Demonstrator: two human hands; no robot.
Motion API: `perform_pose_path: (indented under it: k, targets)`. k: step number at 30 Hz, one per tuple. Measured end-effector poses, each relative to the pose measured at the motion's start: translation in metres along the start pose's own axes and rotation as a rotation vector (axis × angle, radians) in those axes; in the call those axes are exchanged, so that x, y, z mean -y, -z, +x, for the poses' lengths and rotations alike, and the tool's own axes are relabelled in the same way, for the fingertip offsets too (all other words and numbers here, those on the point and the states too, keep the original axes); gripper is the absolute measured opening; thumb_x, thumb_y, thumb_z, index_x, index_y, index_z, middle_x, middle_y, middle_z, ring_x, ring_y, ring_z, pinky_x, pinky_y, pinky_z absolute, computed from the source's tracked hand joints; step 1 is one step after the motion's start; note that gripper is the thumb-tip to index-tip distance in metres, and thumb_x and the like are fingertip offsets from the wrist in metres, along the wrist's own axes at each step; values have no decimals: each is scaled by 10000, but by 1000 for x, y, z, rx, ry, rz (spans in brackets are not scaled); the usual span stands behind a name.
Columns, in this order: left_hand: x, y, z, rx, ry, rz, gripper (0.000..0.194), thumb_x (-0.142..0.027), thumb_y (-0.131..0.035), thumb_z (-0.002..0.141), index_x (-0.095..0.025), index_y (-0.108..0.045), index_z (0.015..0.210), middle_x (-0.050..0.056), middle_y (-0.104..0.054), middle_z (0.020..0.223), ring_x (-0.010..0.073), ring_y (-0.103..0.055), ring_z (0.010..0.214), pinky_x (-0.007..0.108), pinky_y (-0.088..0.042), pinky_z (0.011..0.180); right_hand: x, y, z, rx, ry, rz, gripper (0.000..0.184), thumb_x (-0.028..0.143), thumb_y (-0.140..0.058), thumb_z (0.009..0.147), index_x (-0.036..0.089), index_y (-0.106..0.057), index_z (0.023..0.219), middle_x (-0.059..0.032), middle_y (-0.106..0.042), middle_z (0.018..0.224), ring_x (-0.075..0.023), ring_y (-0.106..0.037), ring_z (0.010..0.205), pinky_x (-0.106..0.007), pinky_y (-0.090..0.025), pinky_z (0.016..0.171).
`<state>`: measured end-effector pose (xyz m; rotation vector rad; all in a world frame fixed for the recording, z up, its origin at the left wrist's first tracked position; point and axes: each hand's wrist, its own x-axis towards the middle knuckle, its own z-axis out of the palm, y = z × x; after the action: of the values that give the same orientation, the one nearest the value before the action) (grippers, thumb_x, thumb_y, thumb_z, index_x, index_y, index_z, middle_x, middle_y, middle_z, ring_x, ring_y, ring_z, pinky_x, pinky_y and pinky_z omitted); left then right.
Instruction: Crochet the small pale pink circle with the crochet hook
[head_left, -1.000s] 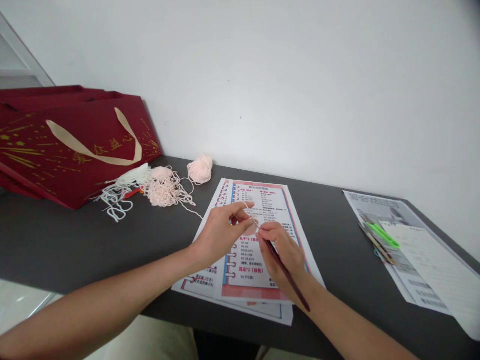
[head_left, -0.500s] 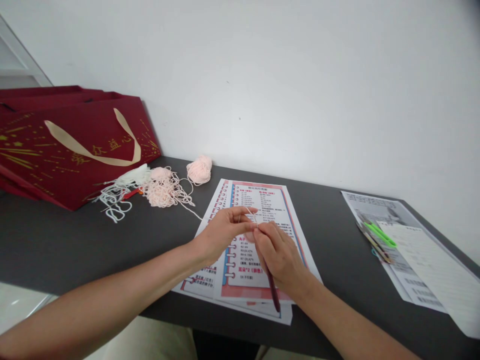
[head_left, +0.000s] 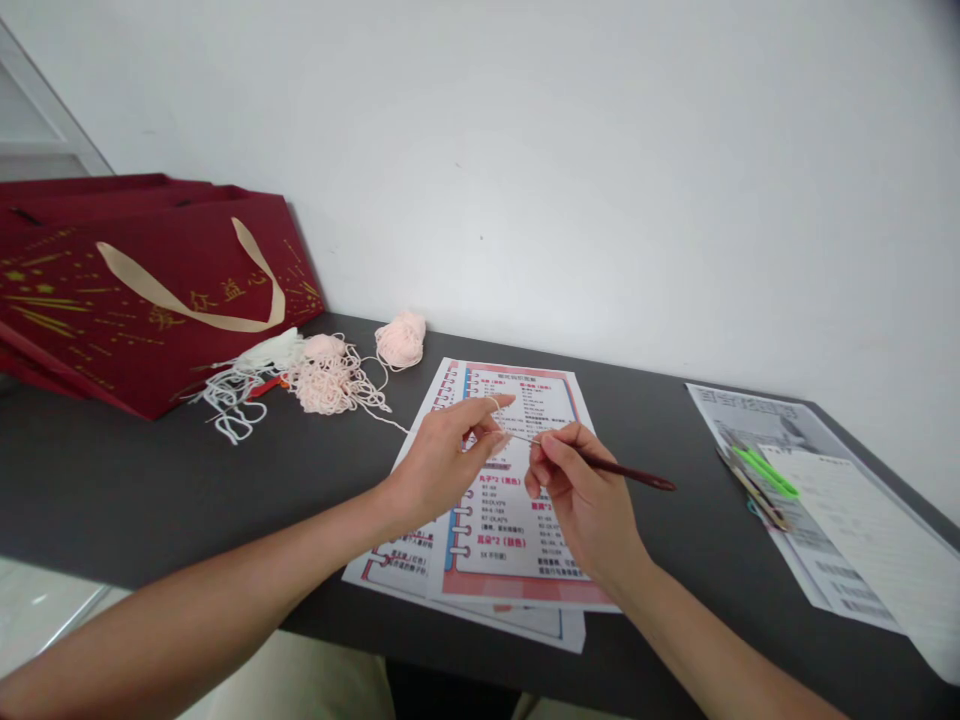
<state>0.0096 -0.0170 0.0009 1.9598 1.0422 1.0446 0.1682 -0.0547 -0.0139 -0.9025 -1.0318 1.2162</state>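
Over the printed pattern sheets [head_left: 517,580], my right hand [head_left: 581,490] grips a crochet hook [head_left: 626,468] with a dark reddish handle. The handle points right, and its thin metal shaft reaches left to my left fingertips. My left hand [head_left: 442,450] pinches pale pink yarn between thumb and fingers, its index finger stretched out with the strand over it. That strand runs back to a loose heap of pink yarn [head_left: 330,385] on the dark table. Any worked stitches at the hook tip are too small to make out.
Left stands a dark red gift bag [head_left: 172,290] with cream ribbon handles. White yarn [head_left: 232,395] lies before it, and a pink yarn ball [head_left: 401,338] sits near the wall. On the right, light-green scissors [head_left: 769,472] rest on papers [head_left: 847,520].
The hook handle has swung from pointing down toward me to pointing right. My right hand has turned and shifted slightly right, while my left hand stays nearly in place.
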Motion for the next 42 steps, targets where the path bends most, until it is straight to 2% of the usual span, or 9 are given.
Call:
perform_pose_path:
  k: [3, 7, 11, 23, 26, 30, 33, 38, 42]
  targets:
    - [-1, 1, 1, 12, 9, -19, 113, -145, -562, 826, -168, -560, 716, 15, -636, 752, 152, -613, 809, 267, -430, 762, 3, 5, -1, 38, 57, -148, 125, 202, -549, 871, 213, -519, 750, 49, -528, 615, -98, -509, 512, -237, -438, 496]
    - [-2, 3, 3, 34, 48, -42, 123, -141, -560, 819, -172, -557, 700, 11, -628, 720, 161, -618, 791, 261, -423, 708, 6, 14, -4, 186, 454, -665, 106, 122, -566, 845, 226, -549, 832, 5, -618, 806, -116, -591, 666, -240, -469, 595]
    - [-3, 4, 4, 35, 29, -64, 131, -138, -563, 811, -177, -552, 687, 14, -632, 737, 164, -619, 796, 276, -431, 744, 8, 17, -5, 258, 656, -808, 149, 83, -546, 842, 231, -542, 864, -11, -635, 890, -134, -626, 785, -249, -492, 682]
    - [-1, 5, 6, 92, 81, -269, 140, -161, -589, 793, -188, -564, 658, 24, -606, 696, 244, -547, 1137, 291, -408, 771, 11, 15, 9, 108, -44, 57, 101, 176, -665, 773, 183, -588, 707, 29, -578, 623, -95, -516, 499, -235, -449, 470]
    - [0, 2, 7, 143, 191, -484, 28, -166, -636, 761, -168, -611, 772, -14, -571, 673, 181, -603, 888, 283, -412, 737, 11, 11, 11, 129, -136, 205, 111, 181, -667, 767, 185, -580, 698, 31, -571, 615, -80, -471, 494, -211, -424, 455]
    - [3, -3, 4, 187, 331, -705, 388, -174, -681, 738, -169, -595, 1116, -58, -563, 667, 91, -533, 622, 261, -397, 670, 5, 5, 8, 139, -169, 240, 120, 201, -643, 789, 195, -548, 716, 33, -557, 635, -77, -443, 493, -211, -406, 453]
    - [4, -6, 2, 195, 391, -802, 449, -183, -704, 729, -158, -583, 1161, -49, -587, 680, 92, -556, 639, 261, -401, 690, -2, 5, 2, 127, 22, -3, 81, 200, -578, 842, 219, -533, 777, 35, -545, 668, -87, -454, 495, -228, -411, 462]
    - [0, -10, -1, 163, 507, -913, 453, -172, -735, 701, -145, -600, 1133, -46, -608, 651, 80, -556, 605, 242, -406, 688, -12, 12, -7, 191, 736, -874, 136, 96, -513, 856, 230, -528, 854, -25, -599, 848, -158, -568, 707, -298, -463, 602]
    - [-3, -7, 0, 229, 613, -1088, 386, -139, -737, 699, -129, -638, 1072, -12, -637, 699, 82, -586, 654, 233, -424, 714, -11, 13, -7, 222, 882, -943, 208, 49, -530, 826, 247, -526, 889, -27, -603, 865, -177, -570, 739, -328, -469, 639]
